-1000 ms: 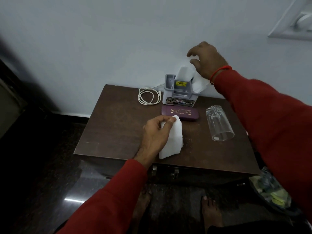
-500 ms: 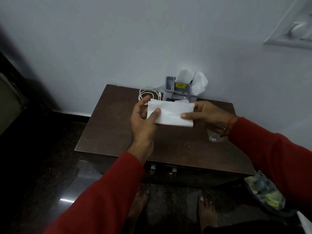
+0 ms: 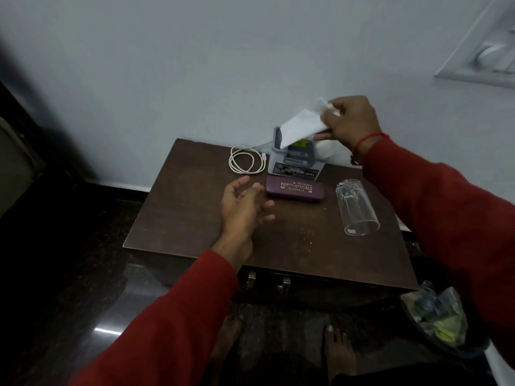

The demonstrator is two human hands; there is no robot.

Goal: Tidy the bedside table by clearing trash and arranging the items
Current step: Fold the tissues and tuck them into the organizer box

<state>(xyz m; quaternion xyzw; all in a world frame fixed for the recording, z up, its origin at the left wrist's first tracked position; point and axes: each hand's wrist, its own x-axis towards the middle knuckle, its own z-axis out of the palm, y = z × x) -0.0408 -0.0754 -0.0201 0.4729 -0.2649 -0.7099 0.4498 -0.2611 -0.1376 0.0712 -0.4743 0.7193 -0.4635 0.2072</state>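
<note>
Gripping a folded white paper (image 3: 302,127), the right hand (image 3: 351,121) hovered over the grey plastic holder (image 3: 294,160) at the back of the desk (image 3: 178,218); its fingers (image 3: 330,118) were closed on the sheet, which hid the holder's top. More white paper (image 3: 328,148) showed behind the holder, partly covered. The left hand (image 3: 245,207) hung empty above the dark wood, fingers loosely spread. A coiled white cable (image 3: 245,162) lay beside the holder, a purple glasses case (image 3: 295,189) in front of it. A clear ribbed glass (image 3: 356,208) lay on its side. A bin (image 3: 437,319) at the lower right was cut off, its contents unclear.
</note>
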